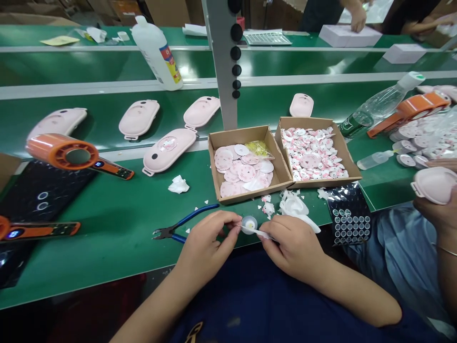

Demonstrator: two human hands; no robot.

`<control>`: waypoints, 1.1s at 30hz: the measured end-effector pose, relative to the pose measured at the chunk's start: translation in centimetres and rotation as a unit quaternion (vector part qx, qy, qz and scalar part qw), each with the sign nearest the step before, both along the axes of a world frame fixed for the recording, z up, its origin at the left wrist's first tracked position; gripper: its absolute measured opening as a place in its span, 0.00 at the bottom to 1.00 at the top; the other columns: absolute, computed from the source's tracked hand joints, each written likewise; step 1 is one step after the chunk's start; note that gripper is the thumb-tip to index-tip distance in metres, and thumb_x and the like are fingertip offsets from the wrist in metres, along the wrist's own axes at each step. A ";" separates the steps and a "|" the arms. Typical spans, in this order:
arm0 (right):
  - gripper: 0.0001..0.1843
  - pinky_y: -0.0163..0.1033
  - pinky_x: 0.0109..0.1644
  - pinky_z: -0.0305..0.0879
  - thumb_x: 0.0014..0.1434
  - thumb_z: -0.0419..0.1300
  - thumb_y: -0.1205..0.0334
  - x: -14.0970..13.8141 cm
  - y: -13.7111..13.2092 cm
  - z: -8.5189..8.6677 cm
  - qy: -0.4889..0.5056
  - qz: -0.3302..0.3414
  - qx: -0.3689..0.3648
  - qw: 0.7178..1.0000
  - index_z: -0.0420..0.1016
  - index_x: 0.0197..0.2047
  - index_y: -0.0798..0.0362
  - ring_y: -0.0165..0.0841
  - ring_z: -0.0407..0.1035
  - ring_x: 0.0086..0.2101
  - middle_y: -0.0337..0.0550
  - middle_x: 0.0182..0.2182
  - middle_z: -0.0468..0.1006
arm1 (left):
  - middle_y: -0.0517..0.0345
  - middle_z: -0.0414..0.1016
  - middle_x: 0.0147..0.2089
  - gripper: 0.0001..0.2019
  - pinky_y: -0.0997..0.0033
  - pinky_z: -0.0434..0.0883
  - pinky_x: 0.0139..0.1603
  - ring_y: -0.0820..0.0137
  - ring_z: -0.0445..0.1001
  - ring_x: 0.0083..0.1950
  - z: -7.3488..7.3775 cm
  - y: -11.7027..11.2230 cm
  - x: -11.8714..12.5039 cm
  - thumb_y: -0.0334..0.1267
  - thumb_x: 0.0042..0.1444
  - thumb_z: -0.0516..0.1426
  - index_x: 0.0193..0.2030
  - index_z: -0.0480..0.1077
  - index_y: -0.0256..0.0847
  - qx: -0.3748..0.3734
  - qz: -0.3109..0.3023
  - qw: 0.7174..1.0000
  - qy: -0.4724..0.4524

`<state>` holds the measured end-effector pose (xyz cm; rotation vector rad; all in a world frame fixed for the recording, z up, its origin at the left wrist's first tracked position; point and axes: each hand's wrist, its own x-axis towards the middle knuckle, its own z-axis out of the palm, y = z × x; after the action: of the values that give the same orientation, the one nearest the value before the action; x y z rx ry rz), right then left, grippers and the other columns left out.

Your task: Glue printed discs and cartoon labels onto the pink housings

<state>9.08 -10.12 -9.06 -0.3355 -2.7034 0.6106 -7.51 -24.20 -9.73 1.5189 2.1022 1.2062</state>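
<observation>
Thin white strip-like piece (pixel 255 231), material unclear, sits between my 2 hands at the near edge of the green tabletop (pixel 117 205). Left hand (pixel 210 240): thumb and index fingertips pinched at its left end. Right hand (pixel 294 243): thumb and fingers grasping its right end. Small translucent round item with a yellowish centre (pixel 249 222) shows just behind the strip; can't tell if they touch. Step in hand, I judge: 2-handed fingertip work on the strip. Next move calls for a light, steady pinch on both sides, I'd say, and keeping my left wrist off the blue-handled metal cutting pliers (pixel 174 228) partly hidden beside it.
</observation>
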 end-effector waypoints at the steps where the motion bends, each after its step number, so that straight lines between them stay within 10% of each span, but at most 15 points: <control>1: 0.14 0.38 0.33 0.54 0.67 0.51 0.64 0.0 0.0 -0.1 0.004 0.002 0.006 1.000 0.76 0.34 0.54 0.32 0.65 0.27 0.40 0.25 0.73 | 0.61 0.79 0.40 0.06 0.74 0.72 0.38 0.72 0.76 0.37 0.0 0.0 0.0 0.29 0.63 0.56 0.43 0.71 0.44 0.004 -0.001 1.000 0.004; 13: 0.13 0.38 0.37 0.64 0.67 0.54 0.61 -0.1 0.1 -0.2 -0.001 0.010 -0.039 0.999 0.75 0.50 0.53 0.35 0.74 0.32 0.42 0.32 0.81 | 0.59 0.79 0.38 0.07 0.72 0.73 0.37 0.71 0.76 0.34 0.6 0.1 -0.4 0.29 0.61 0.56 0.43 0.72 0.43 -0.007 0.000 1.000 0.008; 33: 0.13 0.36 0.31 0.57 0.67 0.53 0.63 0.8 0.6 -0.2 0.009 -0.004 -0.037 0.999 0.73 0.32 0.53 0.30 0.66 0.25 0.38 0.23 0.72 | 0.61 0.78 0.34 0.06 0.74 0.70 0.33 0.72 0.74 0.33 0.6 0.9 -0.5 0.29 0.60 0.59 0.38 0.75 0.44 -0.019 -0.016 0.998 -0.061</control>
<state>9.84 -9.53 -9.22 -0.3578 -2.6649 0.7085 -7.99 -23.35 -9.12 1.4204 2.0032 1.2093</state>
